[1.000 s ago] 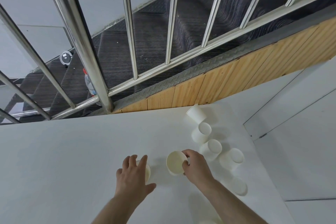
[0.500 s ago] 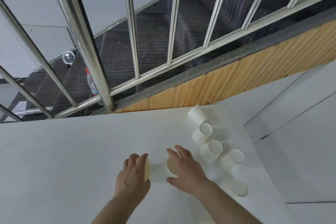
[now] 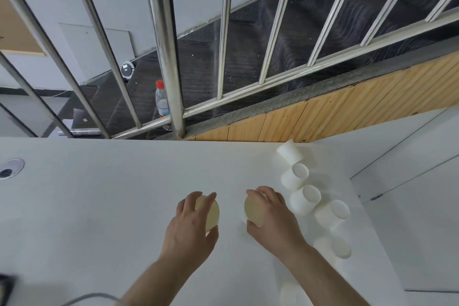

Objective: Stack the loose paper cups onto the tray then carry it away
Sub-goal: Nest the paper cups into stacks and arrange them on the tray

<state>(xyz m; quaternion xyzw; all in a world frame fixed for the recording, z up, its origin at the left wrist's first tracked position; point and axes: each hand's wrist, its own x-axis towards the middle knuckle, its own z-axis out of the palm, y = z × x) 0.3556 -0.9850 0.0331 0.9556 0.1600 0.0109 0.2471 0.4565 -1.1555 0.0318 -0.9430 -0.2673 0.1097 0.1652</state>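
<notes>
My left hand (image 3: 191,228) grips a white paper cup (image 3: 211,212) lifted and tipped so its mouth faces right. Close beside it, my right hand (image 3: 270,218) grips a second paper cup (image 3: 253,210) tipped with its mouth facing left. The two cup mouths face each other a short gap apart above the white table (image 3: 99,206). Several more loose cups lie to the right: one upside down (image 3: 289,152) at the back, then cups on their sides (image 3: 295,176), (image 3: 305,199), (image 3: 331,213), (image 3: 339,247). No tray is in view.
A steel railing (image 3: 171,57) and a wooden panel (image 3: 323,117) run along the table's far edge, with dark stairs and a plastic bottle (image 3: 161,102) beyond. A round cable port (image 3: 10,169) sits at the table's left; a grey cable (image 3: 87,298) crosses the near edge.
Both hands closed round their cups and lifted them off the table, tipping the mouths towards each other. The view has shifted left and down.
</notes>
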